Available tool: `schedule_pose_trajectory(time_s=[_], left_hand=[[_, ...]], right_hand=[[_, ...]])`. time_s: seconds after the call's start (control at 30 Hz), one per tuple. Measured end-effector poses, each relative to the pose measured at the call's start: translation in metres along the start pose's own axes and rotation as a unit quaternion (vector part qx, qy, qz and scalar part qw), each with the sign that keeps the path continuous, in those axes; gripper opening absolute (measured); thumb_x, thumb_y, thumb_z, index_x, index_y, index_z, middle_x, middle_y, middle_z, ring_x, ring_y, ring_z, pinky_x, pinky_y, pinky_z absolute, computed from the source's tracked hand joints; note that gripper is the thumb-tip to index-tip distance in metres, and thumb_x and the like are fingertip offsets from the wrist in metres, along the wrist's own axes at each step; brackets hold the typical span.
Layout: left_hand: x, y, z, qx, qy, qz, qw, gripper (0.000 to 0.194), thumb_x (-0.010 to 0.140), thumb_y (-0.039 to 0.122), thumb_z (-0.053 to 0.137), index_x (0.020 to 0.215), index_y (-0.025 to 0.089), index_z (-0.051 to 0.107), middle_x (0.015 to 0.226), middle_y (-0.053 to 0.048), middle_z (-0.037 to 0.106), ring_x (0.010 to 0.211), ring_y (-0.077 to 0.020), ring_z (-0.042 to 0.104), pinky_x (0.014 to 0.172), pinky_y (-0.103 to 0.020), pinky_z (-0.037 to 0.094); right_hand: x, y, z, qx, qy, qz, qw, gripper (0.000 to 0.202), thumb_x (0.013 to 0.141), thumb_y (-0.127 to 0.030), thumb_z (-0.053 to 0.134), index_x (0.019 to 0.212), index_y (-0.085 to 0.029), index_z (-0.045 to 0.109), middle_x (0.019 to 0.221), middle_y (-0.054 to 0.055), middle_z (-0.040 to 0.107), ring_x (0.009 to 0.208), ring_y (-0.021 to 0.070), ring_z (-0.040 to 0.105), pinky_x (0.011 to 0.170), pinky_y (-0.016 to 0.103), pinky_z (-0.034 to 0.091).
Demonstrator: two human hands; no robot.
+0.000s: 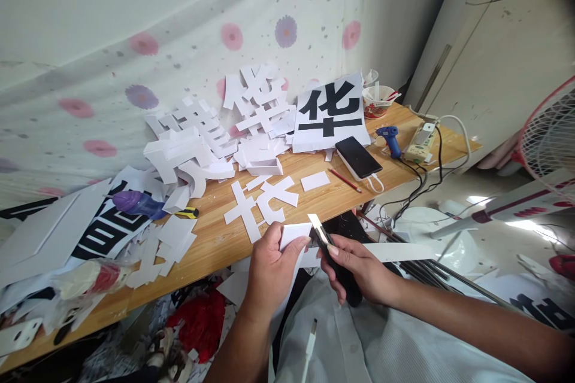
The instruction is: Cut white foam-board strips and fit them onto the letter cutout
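Just in front of the table edge, my left hand [269, 272] grips a small white foam-board piece [295, 233] between thumb and fingers. My right hand [366, 269] is wrapped around the black handle of a utility knife [338, 266], whose blade points up beside the piece. Whether the blade touches the board I cannot tell. A long white strip [399, 252] runs behind my right hand. On the table beyond my hands lie flat cut-out character parts [242, 210] and a small white rectangle [315, 181].
White three-dimensional letters [179, 155] pile up against the wall. A printed character sheet [331, 111], phone [358, 157], red pencil [345, 181], blue glue gun [390, 140] and power strip [421, 142] with trailing cables occupy the right. A purple bottle [135, 203] lies left; a fan [550, 137] stands right.
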State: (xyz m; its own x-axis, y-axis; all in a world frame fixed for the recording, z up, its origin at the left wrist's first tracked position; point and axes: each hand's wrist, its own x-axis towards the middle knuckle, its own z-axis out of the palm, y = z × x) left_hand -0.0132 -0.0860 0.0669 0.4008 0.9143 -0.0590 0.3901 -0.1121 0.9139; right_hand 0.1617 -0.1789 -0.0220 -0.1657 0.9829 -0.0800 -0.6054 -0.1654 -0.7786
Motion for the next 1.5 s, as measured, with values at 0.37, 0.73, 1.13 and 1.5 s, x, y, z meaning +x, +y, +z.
schedule_pose_trajectory(time_s=[0.37, 0.73, 1.13, 1.5], left_hand=[[0.0011, -0.0005, 0.0028, 0.027, 0.021, 0.021, 0.999, 0.022, 0.094, 0.041, 0.076, 0.089, 0.020, 0.078, 0.082, -0.001, 0.080, 0.076, -0.0184, 0.070, 0.076, -0.028, 0.055], [0.0023, -0.0040, 0.0019, 0.017, 0.023, 0.017, 0.999, 0.025, 0.094, 0.045, 0.075, 0.093, 0.020, 0.078, 0.089, -0.003, 0.082, 0.083, -0.0204, 0.074, 0.077, -0.028, 0.057], [0.0036, -0.0062, 0.0022, 0.016, 0.013, 0.019, 1.000, 0.025, 0.096, 0.043, 0.076, 0.100, 0.020, 0.080, 0.089, -0.003, 0.083, 0.080, -0.0205, 0.076, 0.075, -0.030, 0.058], [0.0077, -0.0054, -0.0004, 0.045, -0.016, 0.016, 0.999, 0.026, 0.100, 0.044, 0.073, 0.104, 0.019, 0.078, 0.095, -0.003, 0.084, 0.087, -0.0213, 0.076, 0.081, -0.031, 0.058]], right_hand=[[-0.0008, 0.0016, 0.0005, 0.006, 0.006, 0.002, 1.000, 0.046, 0.103, -0.064, 0.070, 0.104, -0.018, 0.065, 0.076, -0.002, 0.066, 0.044, 0.0108, 0.060, 0.042, 0.023, 0.055], [0.0014, 0.0005, 0.0032, 0.011, 0.002, 0.002, 1.000, 0.045, 0.103, -0.063, 0.069, 0.105, -0.018, 0.065, 0.077, -0.002, 0.066, 0.045, 0.0109, 0.060, 0.043, 0.024, 0.056], [0.0006, 0.0034, 0.0027, 0.019, 0.000, -0.007, 1.000, 0.043, 0.105, -0.060, 0.069, 0.105, -0.017, 0.066, 0.076, -0.002, 0.066, 0.045, 0.0104, 0.061, 0.043, 0.024, 0.057], [0.0034, 0.0019, 0.0054, 0.038, 0.001, -0.027, 0.999, 0.037, 0.108, -0.054, 0.067, 0.107, -0.017, 0.067, 0.077, -0.002, 0.068, 0.045, 0.0105, 0.063, 0.044, 0.023, 0.059]])
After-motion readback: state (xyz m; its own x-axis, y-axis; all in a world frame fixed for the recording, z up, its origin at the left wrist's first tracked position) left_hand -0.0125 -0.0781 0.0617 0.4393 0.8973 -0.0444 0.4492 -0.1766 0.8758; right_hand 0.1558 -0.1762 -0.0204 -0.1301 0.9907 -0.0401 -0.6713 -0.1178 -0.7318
